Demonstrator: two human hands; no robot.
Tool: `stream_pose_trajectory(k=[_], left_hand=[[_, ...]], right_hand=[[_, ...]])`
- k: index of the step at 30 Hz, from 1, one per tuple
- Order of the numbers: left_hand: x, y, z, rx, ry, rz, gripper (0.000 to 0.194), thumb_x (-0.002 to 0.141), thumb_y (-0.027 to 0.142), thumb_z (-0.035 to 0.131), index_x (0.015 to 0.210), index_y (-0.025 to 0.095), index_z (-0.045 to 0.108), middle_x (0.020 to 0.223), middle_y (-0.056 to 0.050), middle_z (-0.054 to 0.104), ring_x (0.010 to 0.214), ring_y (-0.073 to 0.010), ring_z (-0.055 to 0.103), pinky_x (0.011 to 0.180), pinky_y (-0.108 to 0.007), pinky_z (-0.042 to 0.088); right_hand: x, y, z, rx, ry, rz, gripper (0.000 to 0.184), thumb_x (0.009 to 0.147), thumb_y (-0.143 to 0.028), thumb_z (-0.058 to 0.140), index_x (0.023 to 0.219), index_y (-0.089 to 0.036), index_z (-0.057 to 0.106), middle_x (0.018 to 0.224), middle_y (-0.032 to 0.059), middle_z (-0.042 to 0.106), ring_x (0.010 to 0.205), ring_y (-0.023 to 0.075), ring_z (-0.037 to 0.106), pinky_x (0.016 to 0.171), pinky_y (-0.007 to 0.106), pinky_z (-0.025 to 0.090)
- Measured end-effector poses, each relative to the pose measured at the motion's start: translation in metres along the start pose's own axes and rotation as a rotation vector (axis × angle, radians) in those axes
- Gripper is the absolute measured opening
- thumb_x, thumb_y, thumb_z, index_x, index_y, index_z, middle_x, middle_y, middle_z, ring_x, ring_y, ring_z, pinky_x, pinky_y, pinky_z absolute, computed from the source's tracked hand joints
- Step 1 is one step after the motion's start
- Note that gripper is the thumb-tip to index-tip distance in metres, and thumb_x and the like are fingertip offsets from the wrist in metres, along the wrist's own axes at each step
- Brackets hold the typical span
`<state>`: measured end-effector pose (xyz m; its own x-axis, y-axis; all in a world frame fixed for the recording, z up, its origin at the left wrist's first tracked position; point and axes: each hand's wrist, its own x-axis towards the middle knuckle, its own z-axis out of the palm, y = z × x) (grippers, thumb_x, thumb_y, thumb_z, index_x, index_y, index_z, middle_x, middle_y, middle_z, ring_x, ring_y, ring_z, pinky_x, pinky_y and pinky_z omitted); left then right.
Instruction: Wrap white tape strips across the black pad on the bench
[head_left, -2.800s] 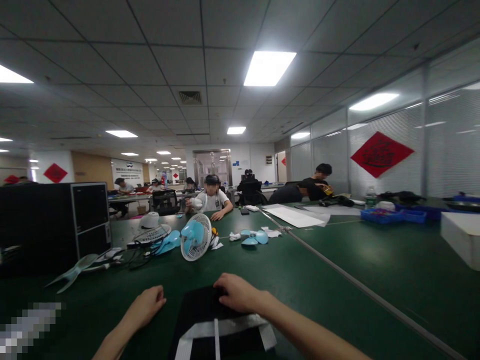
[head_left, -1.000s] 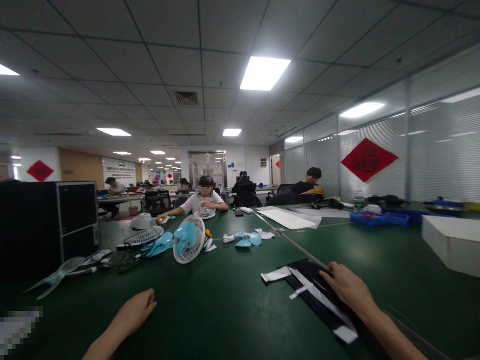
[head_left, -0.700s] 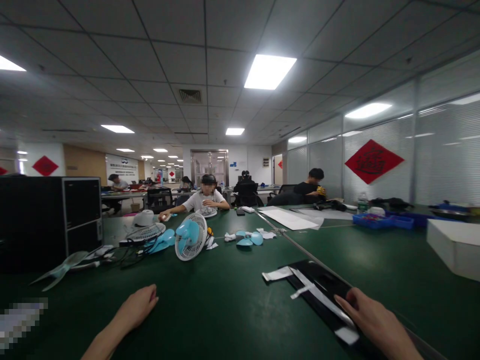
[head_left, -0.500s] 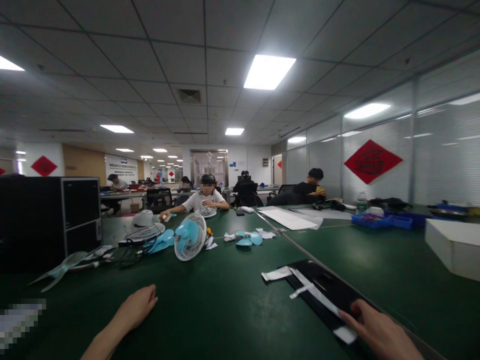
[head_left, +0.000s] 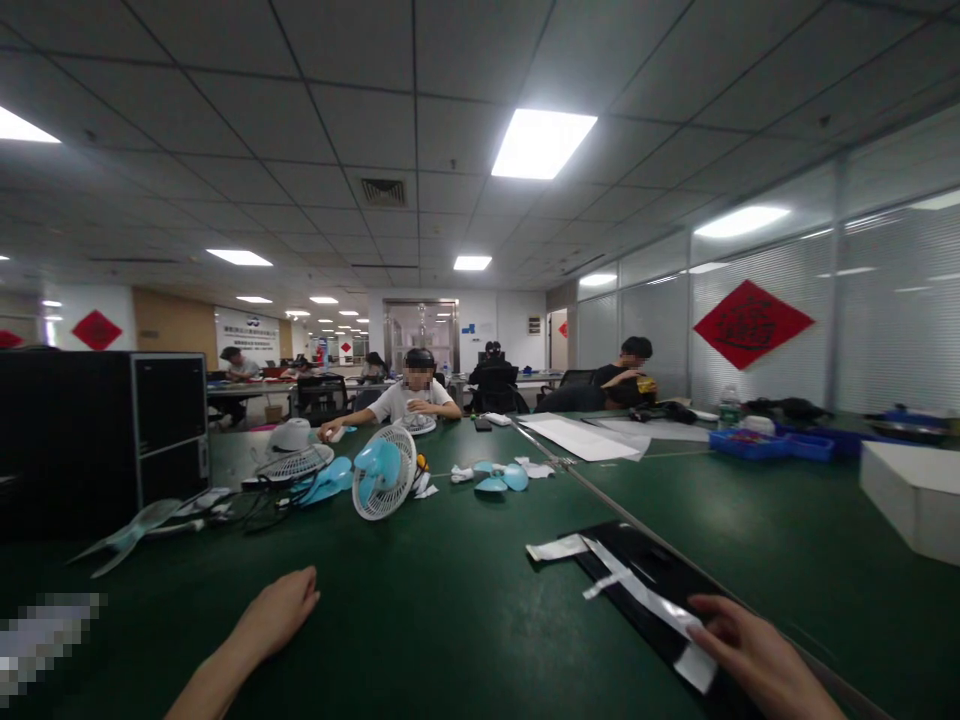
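Green bench [head_left: 450, 640] fills the near half of the head view, with a fan head [head_left: 379, 468] tilted further back. The black case [head_left: 660, 565] lies flat at the right, by the seam. White strips [head_left: 637, 590] are already on it, but at least 2 ends poke past its edge, so that bit looks unfinished to me; can't tell how much is left. Right hand [head_left: 757, 650] has its fingers partly open at the near strip, no real grip showing. Left hand [head_left: 270, 615] is well apart, fingers mostly hidden, so can't tell how open.
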<state>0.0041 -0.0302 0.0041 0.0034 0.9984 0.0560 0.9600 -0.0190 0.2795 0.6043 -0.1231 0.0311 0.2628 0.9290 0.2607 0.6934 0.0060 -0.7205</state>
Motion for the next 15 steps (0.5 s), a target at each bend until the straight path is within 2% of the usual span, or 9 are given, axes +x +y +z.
stream_pose_trajectory(k=[5, 8, 15], left_hand=[[-0.004, 0.003, -0.004, -0.035, -0.018, -0.008, 0.022, 0.084, 0.035, 0.039, 0.087, 0.02, 0.054, 0.095, -0.007, 0.064, 0.082, -0.0198, 0.061, 0.069, -0.03, 0.045], [-0.006, 0.005, -0.006, -0.022, -0.021, -0.012, 0.021, 0.085, 0.033, 0.039, 0.088, 0.019, 0.054, 0.096, -0.008, 0.064, 0.084, -0.0201, 0.061, 0.071, -0.03, 0.045], [-0.007, 0.008, -0.008, -0.018, -0.029, -0.019, 0.022, 0.086, 0.033, 0.04, 0.09, 0.019, 0.055, 0.099, -0.009, 0.063, 0.087, -0.0205, 0.061, 0.072, -0.03, 0.046]], right_hand=[[-0.003, -0.038, 0.003, 0.144, 0.05, -0.1, 0.056, 0.063, -0.056, 0.053, 0.1, -0.014, 0.06, 0.067, 0.0068, 0.066, 0.066, 0.0252, 0.065, 0.058, 0.033, 0.051], [-0.003, -0.064, 0.007, 0.173, 0.086, -0.192, 0.051, 0.067, -0.054, 0.054, 0.101, -0.016, 0.06, 0.071, 0.0058, 0.067, 0.066, 0.023, 0.064, 0.058, 0.031, 0.051], [0.013, -0.103, 0.018, 0.041, 0.243, -0.441, 0.034, 0.079, -0.04, 0.051, 0.104, -0.019, 0.059, 0.074, 0.0026, 0.066, 0.063, 0.0177, 0.062, 0.06, 0.028, 0.05]])
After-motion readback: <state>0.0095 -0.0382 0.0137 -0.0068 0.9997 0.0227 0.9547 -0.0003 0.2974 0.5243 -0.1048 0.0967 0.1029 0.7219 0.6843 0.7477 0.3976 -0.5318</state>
